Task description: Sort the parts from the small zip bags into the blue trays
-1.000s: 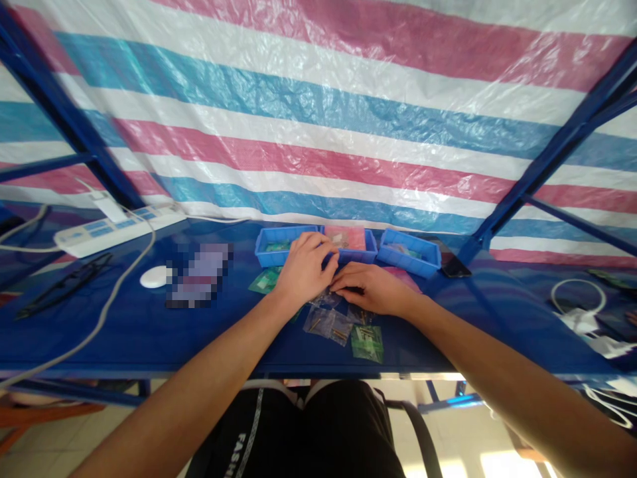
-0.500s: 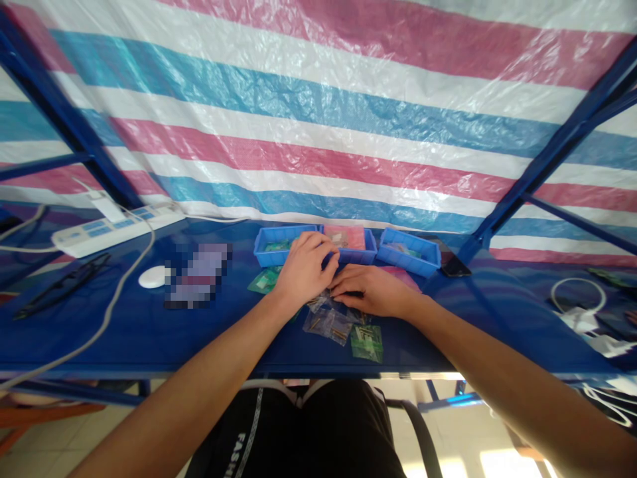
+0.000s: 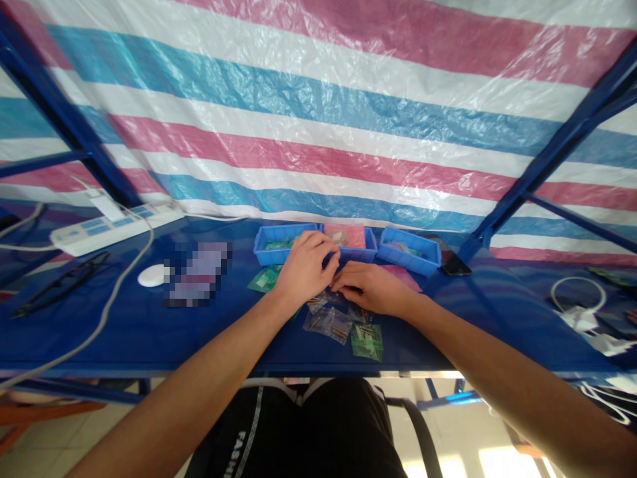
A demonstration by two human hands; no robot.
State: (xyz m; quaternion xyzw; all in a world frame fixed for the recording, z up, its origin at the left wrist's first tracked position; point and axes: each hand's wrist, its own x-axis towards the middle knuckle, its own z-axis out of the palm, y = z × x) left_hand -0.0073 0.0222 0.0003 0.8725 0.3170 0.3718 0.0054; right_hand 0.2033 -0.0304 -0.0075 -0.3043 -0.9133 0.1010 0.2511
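My left hand (image 3: 307, 267) is closed, fingers curled and thumb pointing towards the right hand, just in front of the left and middle blue bins. What it holds, if anything, is hidden. My right hand (image 3: 374, 288) touches or nearly touches it, fingertips pinched together above the small bags; their contents cannot be made out. Below the hands lies a clear plastic bag (image 3: 328, 324) with brass-coloured pin-like pieces inside. A green-tinted bag (image 3: 367, 342) of metal pieces is nearer the table edge. Another green bag (image 3: 265, 279) sits left of my left hand, and a pink bag (image 3: 404, 277) behind my right.
Along the back stand a left blue bin (image 3: 261, 249), a middle blue bin (image 3: 370, 253) and a right blue bin (image 3: 423, 266), all with bagged items. A dark phone (image 3: 456, 267) lies right of them. At left are a white round object (image 3: 153, 276), cable and power strip (image 3: 79, 247).
My right hand has lifted very slightly, its fingertips shifting a little. The left hand stays in place, and the bags and bins look the same.
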